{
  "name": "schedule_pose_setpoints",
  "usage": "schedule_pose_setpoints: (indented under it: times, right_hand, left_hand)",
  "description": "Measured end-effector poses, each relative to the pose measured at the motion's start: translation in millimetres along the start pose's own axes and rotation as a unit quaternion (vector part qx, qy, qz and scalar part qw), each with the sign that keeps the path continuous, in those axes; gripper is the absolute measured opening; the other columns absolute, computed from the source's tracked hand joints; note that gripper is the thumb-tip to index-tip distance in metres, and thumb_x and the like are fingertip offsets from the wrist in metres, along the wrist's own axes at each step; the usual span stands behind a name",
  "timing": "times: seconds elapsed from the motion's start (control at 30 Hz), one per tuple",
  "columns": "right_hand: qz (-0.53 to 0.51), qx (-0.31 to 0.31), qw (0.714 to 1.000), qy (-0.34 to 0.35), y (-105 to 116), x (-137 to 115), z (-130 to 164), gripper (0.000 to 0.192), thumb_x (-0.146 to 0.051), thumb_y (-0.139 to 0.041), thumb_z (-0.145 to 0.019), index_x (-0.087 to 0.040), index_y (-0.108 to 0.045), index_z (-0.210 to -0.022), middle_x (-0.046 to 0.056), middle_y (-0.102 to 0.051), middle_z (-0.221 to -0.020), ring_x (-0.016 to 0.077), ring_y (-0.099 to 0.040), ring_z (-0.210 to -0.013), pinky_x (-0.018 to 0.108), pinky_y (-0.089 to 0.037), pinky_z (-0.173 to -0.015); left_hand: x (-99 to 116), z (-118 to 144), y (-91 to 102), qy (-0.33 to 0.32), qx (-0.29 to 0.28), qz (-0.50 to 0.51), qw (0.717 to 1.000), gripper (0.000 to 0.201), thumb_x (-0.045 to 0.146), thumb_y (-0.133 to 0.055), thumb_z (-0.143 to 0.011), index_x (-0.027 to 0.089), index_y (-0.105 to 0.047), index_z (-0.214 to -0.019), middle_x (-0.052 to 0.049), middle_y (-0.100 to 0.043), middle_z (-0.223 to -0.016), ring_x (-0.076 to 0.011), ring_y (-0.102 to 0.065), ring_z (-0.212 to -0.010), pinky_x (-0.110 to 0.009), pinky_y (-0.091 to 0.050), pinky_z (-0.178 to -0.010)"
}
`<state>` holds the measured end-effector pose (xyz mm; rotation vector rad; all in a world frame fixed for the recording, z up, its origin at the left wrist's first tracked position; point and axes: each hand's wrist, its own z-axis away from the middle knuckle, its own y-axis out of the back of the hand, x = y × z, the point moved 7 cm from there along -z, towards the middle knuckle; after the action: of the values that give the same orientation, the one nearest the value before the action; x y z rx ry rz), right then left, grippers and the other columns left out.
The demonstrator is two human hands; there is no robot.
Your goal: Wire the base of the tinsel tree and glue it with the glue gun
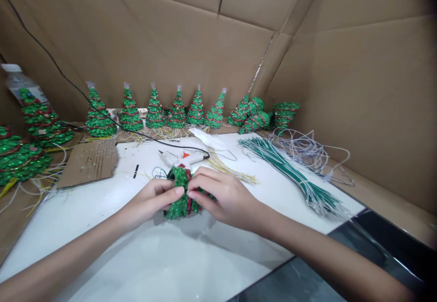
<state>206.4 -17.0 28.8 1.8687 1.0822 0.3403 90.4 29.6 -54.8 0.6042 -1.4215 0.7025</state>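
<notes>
A small green sequined tree with red trim [180, 191] lies on its side just above the white board [143, 256]. My left hand [152, 202] grips its left side with thumb and fingers. My right hand [225, 197] pinches its right side, fingertips almost touching the left thumb. A white glue gun [180, 157] with a black cord lies just behind the tree.
A row of finished green trees [155, 110] stands along the cardboard back wall, with more at far left [20, 156] and a pile at right [254, 115]. A bundle of green wires [293, 174], pale wires [307, 149], a cardboard scrap [88, 163] and a bottle [20, 85] lie around.
</notes>
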Motion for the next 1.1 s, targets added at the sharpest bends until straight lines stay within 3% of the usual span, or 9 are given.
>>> schedule_pose_setpoints:
  times: [0.27, 0.53, 0.9, 1.1]
  right_hand:
    - [0.061, 0.011, 0.998, 0.027, -0.5, -6.7, 2.4, 0.020, -0.017, -0.046, -0.094, -0.013, -0.063, -0.085, 0.005, -0.061, -0.078, 0.0118, -0.054, -0.066, 0.022, -0.044, -0.058]
    - [0.053, 0.035, 0.997, 0.052, -2.2, -7.8, 5.4, 0.020, -0.011, -0.046, -0.090, -0.015, -0.062, -0.079, 0.005, -0.062, -0.078, 0.0113, -0.051, -0.065, 0.022, -0.042, -0.057]
    - [0.082, 0.014, 0.996, 0.040, -7.2, -10.8, 3.4, 0.020, -0.008, -0.044, -0.087, -0.014, -0.063, -0.082, 0.006, -0.059, -0.077, 0.0129, -0.045, -0.062, 0.024, -0.038, -0.054]
    - [0.055, 0.030, 0.998, 0.000, -4.7, -8.2, 2.8, 0.021, -0.016, -0.046, -0.091, -0.015, -0.063, -0.080, 0.005, -0.060, -0.074, 0.0127, -0.050, -0.063, 0.024, -0.040, -0.056]
  left_hand:
    - [2.6, 0.7, 2.4, -0.015, 0.014, -0.037, 0.999, 0.047, 0.058, -0.063, -0.080, 0.012, -0.066, -0.070, -0.002, -0.057, -0.066, -0.0144, -0.049, -0.061, -0.025, -0.037, -0.056]
    - [-0.4, 0.3, 4.6, -0.021, 0.019, -0.046, 0.999, 0.047, 0.058, -0.063, -0.081, 0.012, -0.066, -0.071, -0.001, -0.056, -0.064, -0.0141, -0.048, -0.060, -0.025, -0.036, -0.055]
    - [1.3, 0.9, 3.7, -0.018, 0.019, -0.038, 0.999, 0.046, 0.058, -0.063, -0.081, 0.012, -0.068, -0.073, -0.002, -0.057, -0.063, -0.0168, -0.053, -0.064, -0.026, -0.040, -0.059]
    - [-0.5, 0.6, 2.6, -0.011, 0.011, -0.024, 1.000, 0.046, 0.057, -0.063, -0.081, 0.012, -0.067, -0.074, -0.002, -0.057, -0.064, -0.0155, -0.051, -0.062, -0.025, -0.038, -0.057]
